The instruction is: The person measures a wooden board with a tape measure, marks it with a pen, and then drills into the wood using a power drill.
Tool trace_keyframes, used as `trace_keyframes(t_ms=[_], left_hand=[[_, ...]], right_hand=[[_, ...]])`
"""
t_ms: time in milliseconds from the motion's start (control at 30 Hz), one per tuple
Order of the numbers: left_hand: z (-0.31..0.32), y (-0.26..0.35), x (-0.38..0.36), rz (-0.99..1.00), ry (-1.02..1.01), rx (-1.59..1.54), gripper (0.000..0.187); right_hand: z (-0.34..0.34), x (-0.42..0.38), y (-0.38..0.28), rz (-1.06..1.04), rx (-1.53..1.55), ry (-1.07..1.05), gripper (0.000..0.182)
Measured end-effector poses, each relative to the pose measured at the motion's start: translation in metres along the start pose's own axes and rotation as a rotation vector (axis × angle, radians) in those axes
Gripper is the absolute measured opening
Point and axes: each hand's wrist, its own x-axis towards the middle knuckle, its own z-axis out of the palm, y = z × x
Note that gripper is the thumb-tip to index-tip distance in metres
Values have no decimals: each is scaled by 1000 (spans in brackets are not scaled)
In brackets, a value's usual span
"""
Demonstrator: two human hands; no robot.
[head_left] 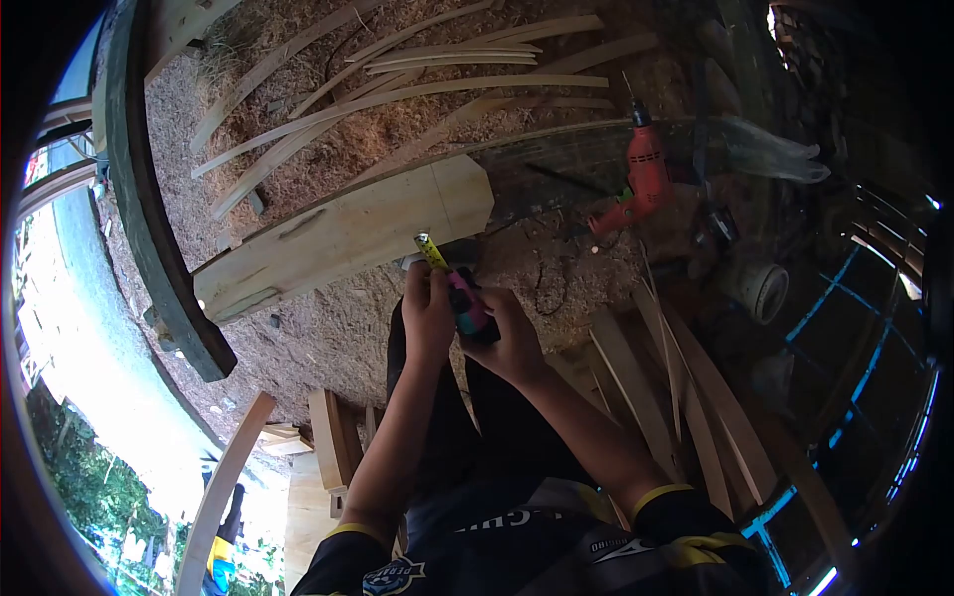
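Near the middle of the head view, my right hand (503, 336) is wrapped round a pink and dark tape measure (471, 310). My left hand (427, 314) is closed at its left side, with the fingers on the yellow blade (431, 250), a short length of which sticks out. The metal end of the blade lies over the lower edge of a wide pale board (348, 233). A thin line crosses this board near its angled right end. My left fingertips are partly hidden behind the hand.
A red drill (646, 169) with a long bit rests right of the board. Thin wood strips (397, 97) lie on shavings beyond. A dark beam (149, 199) stands at the left. More planks (636, 387) are at the lower right, near a white bucket (769, 293).
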Motion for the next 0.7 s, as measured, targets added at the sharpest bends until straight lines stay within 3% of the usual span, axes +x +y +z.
trace_keyframes(t_ms=[167, 233, 300, 367, 567, 600, 700], left_hand=[[-13, 29, 17, 221, -36, 323, 20], [-20, 45, 34, 447, -53, 606, 22], [-21, 46, 54, 415, -152, 509, 19], [-19, 56, 71, 548, -212, 533, 18], [-28, 80, 128, 336, -381, 446, 23], [-24, 90, 123, 380, -362, 375, 33], [-38, 90, 114, 308, -433, 448, 27]], right_hand=[[-1, -4, 2, 14, -16, 84, 65], [-2, -4, 6, -11, -70, 158, 56], [-5, 2, 10, -20, -66, 184, 53], [-7, 8, 15, -29, -62, 211, 49], [-3, -2, 30, 152, 92, 207, 45], [-2, -6, 31, 163, 227, 224, 45], [-17, -10, 39, 204, 542, 209, 47]])
